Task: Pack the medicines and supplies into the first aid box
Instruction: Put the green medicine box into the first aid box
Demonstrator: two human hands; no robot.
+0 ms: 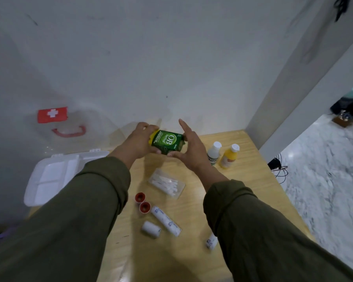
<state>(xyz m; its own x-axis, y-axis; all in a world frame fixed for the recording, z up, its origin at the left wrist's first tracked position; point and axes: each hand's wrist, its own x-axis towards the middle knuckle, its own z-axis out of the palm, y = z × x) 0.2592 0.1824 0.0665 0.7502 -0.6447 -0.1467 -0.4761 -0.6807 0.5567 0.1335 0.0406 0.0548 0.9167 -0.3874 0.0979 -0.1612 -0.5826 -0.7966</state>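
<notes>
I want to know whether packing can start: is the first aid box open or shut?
Open. Its clear lid stands up against the wall, and the white tray lies exposed.

**Readable markings on the table's supplies**

The green carton (167,143) carries "OB herbal" in large white letters on its upper face, with a small white word near one edge that looks like "delto" but is too small to be sure. A red label (52,114) on the clear first aid box lid (94,127) bears a white cross. Print on the bandage rolls (166,220) and the two bottles (222,155) is too blurred to read.
</notes>
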